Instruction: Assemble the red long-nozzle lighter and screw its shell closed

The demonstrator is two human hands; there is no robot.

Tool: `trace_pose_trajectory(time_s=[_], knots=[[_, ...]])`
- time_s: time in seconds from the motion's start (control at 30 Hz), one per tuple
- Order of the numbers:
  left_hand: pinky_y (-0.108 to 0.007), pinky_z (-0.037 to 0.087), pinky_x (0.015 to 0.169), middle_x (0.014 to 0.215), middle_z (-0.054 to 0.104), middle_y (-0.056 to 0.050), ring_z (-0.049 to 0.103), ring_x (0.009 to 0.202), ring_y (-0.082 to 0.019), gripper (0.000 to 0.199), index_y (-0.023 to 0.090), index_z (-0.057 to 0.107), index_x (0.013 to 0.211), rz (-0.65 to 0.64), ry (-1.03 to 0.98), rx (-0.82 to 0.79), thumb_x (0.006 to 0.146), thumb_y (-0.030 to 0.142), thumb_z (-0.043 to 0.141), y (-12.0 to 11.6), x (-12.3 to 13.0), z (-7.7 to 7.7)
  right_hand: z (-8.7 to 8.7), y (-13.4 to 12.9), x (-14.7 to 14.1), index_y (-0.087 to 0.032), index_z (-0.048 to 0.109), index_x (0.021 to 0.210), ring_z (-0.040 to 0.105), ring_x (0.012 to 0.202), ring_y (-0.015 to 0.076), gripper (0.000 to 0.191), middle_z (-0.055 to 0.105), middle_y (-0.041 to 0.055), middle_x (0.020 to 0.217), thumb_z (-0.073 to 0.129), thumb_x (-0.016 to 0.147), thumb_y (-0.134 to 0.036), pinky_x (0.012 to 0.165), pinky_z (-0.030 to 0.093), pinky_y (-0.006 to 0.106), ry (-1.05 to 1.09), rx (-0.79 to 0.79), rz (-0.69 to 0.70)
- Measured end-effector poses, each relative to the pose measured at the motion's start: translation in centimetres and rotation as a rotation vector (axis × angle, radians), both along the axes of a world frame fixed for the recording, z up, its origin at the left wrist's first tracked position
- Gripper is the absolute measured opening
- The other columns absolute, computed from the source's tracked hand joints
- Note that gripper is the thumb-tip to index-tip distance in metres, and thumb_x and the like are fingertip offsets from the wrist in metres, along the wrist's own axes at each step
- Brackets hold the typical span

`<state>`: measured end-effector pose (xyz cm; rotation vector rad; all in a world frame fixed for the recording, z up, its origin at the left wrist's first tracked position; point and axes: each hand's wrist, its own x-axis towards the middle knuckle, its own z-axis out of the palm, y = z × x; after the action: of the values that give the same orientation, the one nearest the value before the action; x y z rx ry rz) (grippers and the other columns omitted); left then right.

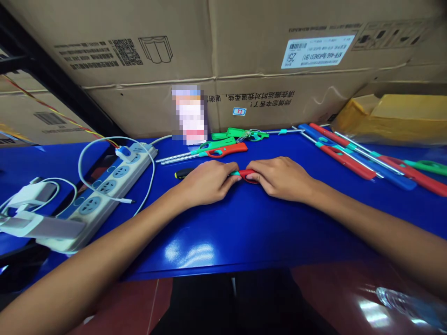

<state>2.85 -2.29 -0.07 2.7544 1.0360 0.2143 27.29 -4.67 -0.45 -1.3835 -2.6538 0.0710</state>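
A red lighter [246, 173] with a teal part is held between both hands over the blue table [223, 232]. My left hand [213, 181] is closed round its teal end, fingers pinched. My right hand [281, 179] grips the red body, its fingertips close to those of my left hand. A black tool with a yellow tip [182, 174] shows just beyond my left hand, partly hidden by it. Behind my hands lie an orange-red lighter [230, 150] and green lighter pieces [232, 134].
Several red, blue and green long lighters [349, 160] lie at the right. A white power strip [104, 190] with cables and chargers lies left. A lit phone [191, 114] leans on the cardboard box [139, 102]. A yellow package [405, 116] stands back right.
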Motion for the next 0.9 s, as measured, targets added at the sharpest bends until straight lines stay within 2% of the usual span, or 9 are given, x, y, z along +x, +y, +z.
trace_pose_trajectory(time_s=[0.3, 0.57, 0.77, 0.9], knots=[[-0.033, 0.036, 0.062, 0.076, 0.073, -0.006, 0.066, 0.067, -0.022, 0.021, 0.018, 0.069, 0.095, 0.029, 0.01, -0.037, 0.109, 0.026, 0.056, -0.6, 0.3, 1.0, 0.0, -0.8, -0.4, -0.022, 0.068, 0.101, 0.065, 0.073, 0.0213, 0.024, 0.081, 0.0043, 0.098, 0.048, 0.111, -0.03, 0.063, 0.021, 0.036, -0.001, 0.014, -0.03], [-0.034, 0.034, 0.06, 0.074, 0.07, -0.007, 0.068, 0.069, -0.025, 0.02, 0.016, 0.07, 0.099, 0.053, 0.039, 0.004, 0.108, 0.027, 0.057, -0.9, 0.7, 0.9, 0.0, -1.2, -0.9, -0.022, 0.067, 0.098, 0.064, 0.072, 0.0223, 0.023, 0.081, 0.0063, 0.096, 0.048, 0.109, -0.029, 0.063, 0.019, 0.037, -0.024, 0.066, -0.037], [-0.033, 0.041, 0.064, 0.081, 0.073, -0.007, 0.07, 0.072, -0.023, 0.024, 0.017, 0.067, 0.1, -0.051, 0.032, 0.007, 0.112, 0.031, 0.052, -0.1, -0.2, 1.1, 0.3, -0.6, -1.1, -0.022, 0.065, 0.098, 0.065, 0.073, 0.0226, 0.024, 0.08, 0.0061, 0.094, 0.048, 0.111, -0.033, 0.062, 0.019, 0.036, -0.022, -0.006, -0.048], [-0.034, 0.041, 0.065, 0.083, 0.073, -0.007, 0.071, 0.076, -0.024, 0.024, 0.016, 0.067, 0.104, -0.072, 0.079, 0.034, 0.113, 0.035, 0.054, 0.3, -0.5, 1.0, 0.2, -0.2, -0.7, -0.022, 0.064, 0.097, 0.064, 0.073, 0.0229, 0.028, 0.078, 0.0064, 0.092, 0.046, 0.113, -0.037, 0.062, 0.02, 0.035, -0.001, -0.024, -0.039]])
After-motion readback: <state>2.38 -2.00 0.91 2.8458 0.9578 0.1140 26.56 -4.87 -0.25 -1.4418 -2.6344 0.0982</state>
